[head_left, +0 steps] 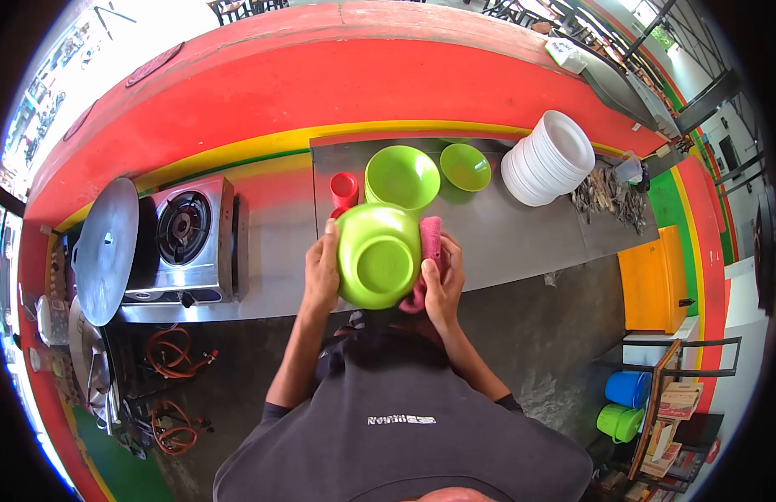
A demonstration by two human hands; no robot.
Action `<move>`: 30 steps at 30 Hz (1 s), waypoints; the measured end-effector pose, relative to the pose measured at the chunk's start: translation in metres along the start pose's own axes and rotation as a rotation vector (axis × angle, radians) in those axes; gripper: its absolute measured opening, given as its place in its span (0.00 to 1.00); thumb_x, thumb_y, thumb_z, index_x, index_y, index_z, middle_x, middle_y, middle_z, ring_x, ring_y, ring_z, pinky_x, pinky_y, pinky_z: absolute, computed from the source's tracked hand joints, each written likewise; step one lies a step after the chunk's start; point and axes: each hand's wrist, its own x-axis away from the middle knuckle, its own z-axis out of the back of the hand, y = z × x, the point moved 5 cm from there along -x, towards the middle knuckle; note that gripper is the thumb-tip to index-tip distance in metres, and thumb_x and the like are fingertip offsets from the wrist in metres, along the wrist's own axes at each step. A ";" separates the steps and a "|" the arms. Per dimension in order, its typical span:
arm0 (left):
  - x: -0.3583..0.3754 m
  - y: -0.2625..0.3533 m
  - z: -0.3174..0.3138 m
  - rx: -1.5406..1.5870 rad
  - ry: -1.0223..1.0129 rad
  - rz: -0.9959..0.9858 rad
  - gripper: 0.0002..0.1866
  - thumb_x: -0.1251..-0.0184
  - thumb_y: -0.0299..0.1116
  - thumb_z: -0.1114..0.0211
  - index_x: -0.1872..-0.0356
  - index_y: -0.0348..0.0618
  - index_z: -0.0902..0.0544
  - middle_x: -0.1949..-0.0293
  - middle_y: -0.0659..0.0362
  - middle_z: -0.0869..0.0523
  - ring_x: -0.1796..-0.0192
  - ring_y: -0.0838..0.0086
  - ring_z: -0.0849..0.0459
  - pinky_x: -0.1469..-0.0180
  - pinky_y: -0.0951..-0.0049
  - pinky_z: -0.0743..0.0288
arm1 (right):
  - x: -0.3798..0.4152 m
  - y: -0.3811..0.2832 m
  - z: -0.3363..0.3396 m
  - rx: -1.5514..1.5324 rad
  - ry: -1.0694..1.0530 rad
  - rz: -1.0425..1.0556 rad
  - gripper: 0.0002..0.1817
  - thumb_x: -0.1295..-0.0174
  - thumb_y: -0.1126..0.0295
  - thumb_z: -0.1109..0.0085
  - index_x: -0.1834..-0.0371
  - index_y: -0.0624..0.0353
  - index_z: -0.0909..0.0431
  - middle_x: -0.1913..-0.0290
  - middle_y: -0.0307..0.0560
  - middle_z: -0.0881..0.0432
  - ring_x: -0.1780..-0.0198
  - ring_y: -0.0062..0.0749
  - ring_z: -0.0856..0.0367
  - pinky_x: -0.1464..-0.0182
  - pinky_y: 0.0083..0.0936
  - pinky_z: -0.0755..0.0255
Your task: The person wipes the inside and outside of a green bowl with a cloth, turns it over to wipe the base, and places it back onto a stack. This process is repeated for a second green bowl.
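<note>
A lime-green bowl [384, 266] is held up in front of my chest, tilted so its underside and round foot face me. My left hand [323, 272] grips the bowl's left edge. In my right hand [442, 280] is a pink cloth [431, 241], pressed along the bowl's right side. Just beyond the held bowl, another large green bowl [402, 177] stands on the metal table, perhaps stacked. A smaller green bowl [466, 167] sits to its right. Red cups [344, 188] stand to its left, partly hidden behind the held bowl.
A tall stack of white plates [545, 159] and a pile of cutlery [610, 199] occupy the table's right part. To the left are a gas stove [187, 238] and a large metal lid [107, 251]. A red wall [346, 88] runs behind the grey table [488, 247].
</note>
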 end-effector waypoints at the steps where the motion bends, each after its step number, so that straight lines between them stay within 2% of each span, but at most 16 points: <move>1: -0.002 0.001 0.001 -0.112 -0.134 0.091 0.32 0.16 0.56 0.49 0.53 0.31 0.14 0.64 0.62 0.11 0.65 0.84 0.18 0.63 0.79 0.23 | -0.006 -0.010 0.000 0.075 -0.052 0.090 0.25 0.33 0.64 0.30 0.38 0.66 0.25 0.35 0.54 0.24 0.36 0.40 0.23 0.33 0.34 0.29; 2: 0.001 0.002 -0.002 -0.173 -0.194 0.106 0.31 0.16 0.56 0.48 0.53 0.31 0.14 0.65 0.63 0.12 0.66 0.85 0.18 0.63 0.79 0.23 | -0.010 -0.018 -0.001 0.114 -0.097 0.108 0.24 0.36 0.63 0.28 0.42 0.65 0.22 0.35 0.57 0.24 0.35 0.47 0.23 0.32 0.40 0.30; 5: 0.002 0.014 -0.010 -0.217 -0.300 0.163 0.29 0.17 0.55 0.45 0.52 0.33 0.13 0.65 0.62 0.11 0.68 0.85 0.17 0.64 0.80 0.23 | -0.021 -0.034 -0.005 0.182 -0.306 0.242 0.25 0.39 0.64 0.27 0.42 0.65 0.21 0.35 0.59 0.23 0.33 0.48 0.25 0.31 0.42 0.30; 6: -0.001 0.014 -0.009 -0.190 -0.307 0.185 0.28 0.17 0.54 0.45 0.51 0.33 0.14 0.65 0.62 0.11 0.67 0.85 0.16 0.64 0.80 0.22 | -0.024 -0.040 -0.008 0.229 -0.355 0.277 0.29 0.43 0.64 0.25 0.41 0.65 0.22 0.34 0.61 0.24 0.32 0.50 0.25 0.30 0.43 0.30; 10: -0.003 0.008 -0.002 -0.073 -0.290 0.272 0.26 0.17 0.51 0.45 0.46 0.35 0.16 0.59 0.58 0.10 0.62 0.80 0.13 0.57 0.76 0.18 | -0.022 -0.050 -0.017 0.263 -0.358 0.245 0.37 0.48 0.62 0.22 0.36 0.66 0.26 0.33 0.61 0.26 0.31 0.49 0.26 0.29 0.41 0.31; 11: -0.002 0.006 0.000 -0.043 -0.278 0.293 0.25 0.17 0.51 0.45 0.45 0.36 0.16 0.57 0.57 0.10 0.60 0.78 0.12 0.55 0.75 0.17 | -0.020 -0.038 -0.013 0.218 -0.307 0.166 0.36 0.47 0.63 0.23 0.36 0.66 0.26 0.33 0.60 0.25 0.31 0.47 0.26 0.29 0.40 0.31; 13: 0.004 0.002 -0.005 0.310 -0.281 0.331 0.23 0.17 0.48 0.47 0.40 0.38 0.21 0.50 0.55 0.12 0.52 0.74 0.12 0.48 0.71 0.17 | -0.013 -0.015 -0.006 0.122 -0.207 0.008 0.35 0.46 0.64 0.24 0.36 0.68 0.26 0.34 0.58 0.25 0.32 0.44 0.25 0.29 0.38 0.31; 14: 0.008 0.000 -0.009 0.487 -0.277 0.349 0.23 0.17 0.47 0.48 0.37 0.38 0.23 0.47 0.54 0.13 0.48 0.71 0.12 0.44 0.68 0.18 | -0.005 -0.004 -0.006 0.001 -0.122 -0.127 0.31 0.40 0.66 0.28 0.36 0.69 0.27 0.37 0.54 0.23 0.37 0.35 0.22 0.33 0.32 0.28; 17: 0.017 -0.009 -0.019 0.559 -0.240 0.296 0.24 0.17 0.44 0.51 0.30 0.40 0.30 0.40 0.53 0.17 0.41 0.67 0.15 0.38 0.64 0.21 | 0.011 0.018 -0.006 -0.203 0.119 -0.395 0.26 0.35 0.68 0.32 0.37 0.69 0.28 0.39 0.51 0.23 0.42 0.29 0.22 0.38 0.27 0.27; 18: 0.019 -0.015 -0.020 0.446 -0.147 0.248 0.25 0.17 0.47 0.49 0.32 0.37 0.27 0.43 0.54 0.15 0.44 0.68 0.14 0.40 0.66 0.19 | 0.014 0.018 -0.008 -0.161 0.191 -0.398 0.24 0.34 0.69 0.37 0.38 0.69 0.27 0.43 0.47 0.21 0.43 0.29 0.21 0.37 0.27 0.28; 19: 0.026 -0.013 -0.020 0.301 -0.070 0.244 0.25 0.18 0.48 0.44 0.35 0.36 0.23 0.43 0.53 0.15 0.46 0.71 0.13 0.44 0.70 0.18 | 0.015 0.018 -0.007 -0.121 0.190 -0.368 0.24 0.34 0.69 0.37 0.38 0.69 0.27 0.42 0.48 0.21 0.42 0.29 0.22 0.36 0.27 0.29; 21: 0.027 -0.025 -0.017 0.191 0.031 0.153 0.28 0.18 0.51 0.44 0.38 0.33 0.20 0.48 0.54 0.12 0.50 0.74 0.13 0.49 0.73 0.17 | 0.017 0.017 -0.003 -0.038 0.188 -0.309 0.24 0.34 0.68 0.36 0.38 0.69 0.27 0.41 0.49 0.21 0.40 0.31 0.22 0.35 0.29 0.29; 24: 0.028 -0.023 -0.008 0.140 0.107 0.090 0.27 0.16 0.51 0.47 0.45 0.32 0.18 0.55 0.56 0.11 0.56 0.76 0.12 0.54 0.74 0.17 | 0.010 -0.003 -0.006 0.197 0.045 0.049 0.25 0.36 0.68 0.32 0.38 0.67 0.27 0.38 0.55 0.23 0.38 0.42 0.22 0.33 0.38 0.29; 25: 0.026 -0.018 -0.003 0.092 0.103 0.102 0.26 0.16 0.51 0.46 0.48 0.32 0.17 0.59 0.57 0.10 0.61 0.77 0.12 0.57 0.76 0.18 | 0.008 -0.009 -0.008 0.206 -0.001 0.111 0.26 0.37 0.68 0.32 0.39 0.67 0.27 0.37 0.56 0.23 0.37 0.44 0.22 0.32 0.40 0.30; 28: 0.023 0.001 0.001 -0.046 -0.115 0.140 0.26 0.18 0.50 0.43 0.46 0.30 0.17 0.59 0.56 0.10 0.62 0.78 0.12 0.58 0.76 0.17 | -0.001 -0.032 -0.018 0.196 -0.159 0.239 0.25 0.42 0.69 0.29 0.42 0.65 0.24 0.35 0.59 0.21 0.33 0.52 0.23 0.29 0.45 0.33; 30: 0.024 0.004 0.001 -0.177 -0.269 0.192 0.27 0.19 0.49 0.41 0.45 0.29 0.16 0.59 0.55 0.09 0.63 0.78 0.12 0.59 0.76 0.17 | -0.009 -0.044 -0.024 0.275 -0.346 0.344 0.23 0.43 0.69 0.29 0.44 0.64 0.22 0.37 0.57 0.19 0.34 0.53 0.22 0.28 0.46 0.33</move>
